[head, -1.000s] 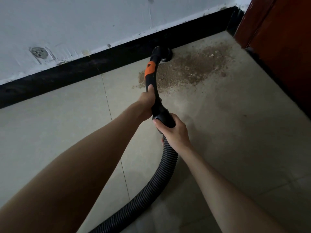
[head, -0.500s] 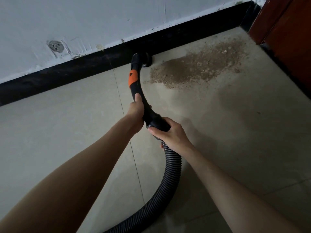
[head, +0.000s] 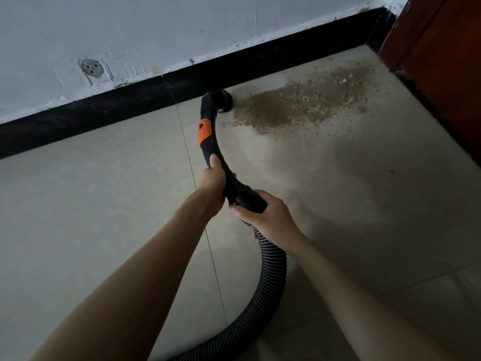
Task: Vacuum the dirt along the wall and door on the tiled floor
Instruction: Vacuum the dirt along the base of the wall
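Note:
A black curved vacuum handle point(head: 212, 142) with an orange patch ends in a round nozzle point(head: 221, 101) set on the tile beside the black baseboard. My left hand point(head: 212, 182) grips the handle's middle, thumb laid along it. My right hand point(head: 265, 213) grips the black cuff where the ribbed hose point(head: 270, 277) joins. A brown patch of dirt point(head: 302, 102) spreads from just right of the nozzle toward the door.
The white wall point(head: 182, 29) with a black baseboard point(head: 104, 110) runs across the top. A red-brown door point(head: 442, 56) stands at the right. The hose curves down and leaves the frame at the bottom. Beige tiles point(head: 91, 204) cover the floor.
The nozzle has slid left out of the dirt along the baseboard and now sits at the patch's left end. Both hands kept their grip on the handle and moved with it.

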Action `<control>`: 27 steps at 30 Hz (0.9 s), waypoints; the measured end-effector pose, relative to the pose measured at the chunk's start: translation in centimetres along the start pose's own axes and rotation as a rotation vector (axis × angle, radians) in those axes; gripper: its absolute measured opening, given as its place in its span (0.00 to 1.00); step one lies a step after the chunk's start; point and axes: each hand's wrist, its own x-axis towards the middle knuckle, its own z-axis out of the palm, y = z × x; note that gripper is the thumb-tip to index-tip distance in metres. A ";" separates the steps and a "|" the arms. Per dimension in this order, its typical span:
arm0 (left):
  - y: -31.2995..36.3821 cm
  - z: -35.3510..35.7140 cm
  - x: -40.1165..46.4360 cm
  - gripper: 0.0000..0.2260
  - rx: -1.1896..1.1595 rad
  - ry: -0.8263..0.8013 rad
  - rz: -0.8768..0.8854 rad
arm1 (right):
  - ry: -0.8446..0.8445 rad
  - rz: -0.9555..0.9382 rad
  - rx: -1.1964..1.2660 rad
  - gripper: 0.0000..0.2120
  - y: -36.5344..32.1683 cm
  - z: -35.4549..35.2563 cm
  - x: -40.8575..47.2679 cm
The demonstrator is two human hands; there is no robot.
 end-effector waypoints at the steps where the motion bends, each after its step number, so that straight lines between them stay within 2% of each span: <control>1: 0.0 0.1 -0.2 0.24 0.000 -0.008 0.001 | 0.006 0.000 -0.005 0.13 0.0 -0.1 -0.1; 11: 0.1 2.3 -1.2 0.21 0.065 -0.074 0.003 | 0.098 -0.015 -0.004 0.11 0.6 -1.1 -1.0; 27: 1.2 6.0 -1.4 0.23 0.228 -0.170 0.068 | 0.212 -0.020 0.089 0.08 0.7 -2.6 0.0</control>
